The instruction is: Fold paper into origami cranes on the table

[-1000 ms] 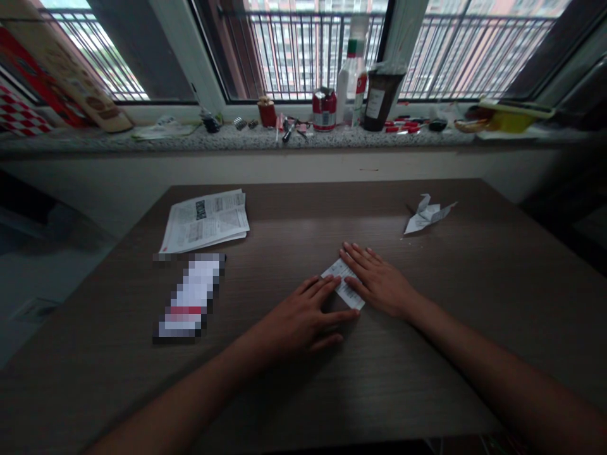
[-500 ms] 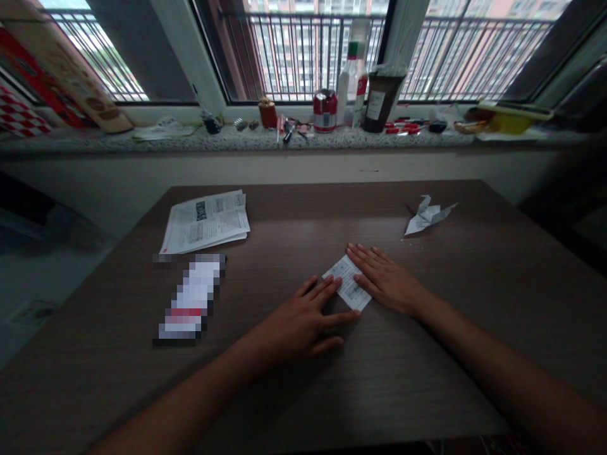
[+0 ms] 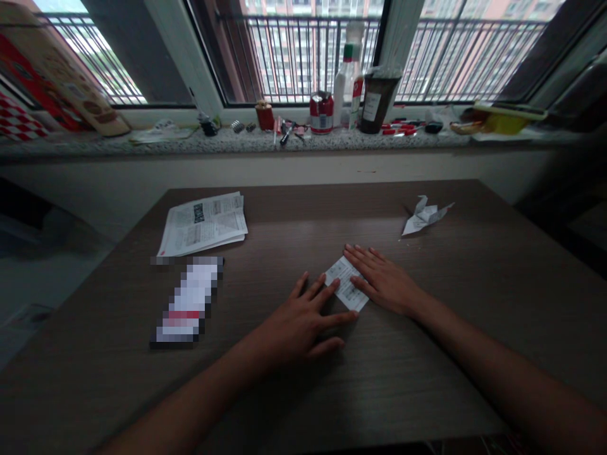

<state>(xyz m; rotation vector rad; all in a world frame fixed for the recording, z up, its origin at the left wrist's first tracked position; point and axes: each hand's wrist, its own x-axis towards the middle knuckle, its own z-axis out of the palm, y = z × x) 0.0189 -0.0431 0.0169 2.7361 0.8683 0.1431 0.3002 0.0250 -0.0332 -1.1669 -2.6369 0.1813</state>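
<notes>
White slip (image 3: pixel 346 297) is lying flat on the table (image 3: pixel 403 379).
Left hand (image 3: pixel 306 325) is touching its eight o'clock side, grip wide; right hand (image 3: pixel 386 281) is covering its two o'clock edge, grip flattened with fingers close together. Paper crane (image 3: pixel 423 218) is standing well apart at two o'clock; printed sheets (image 3: pixel 203 224) are lying at ten.

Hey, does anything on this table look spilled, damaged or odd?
Only slightly: a few pale specks lie on the table near the crane, too small to identify. The phone shows as coarse blocks, hiding its detail. No tear shows in the visible part of the small paper.
</notes>
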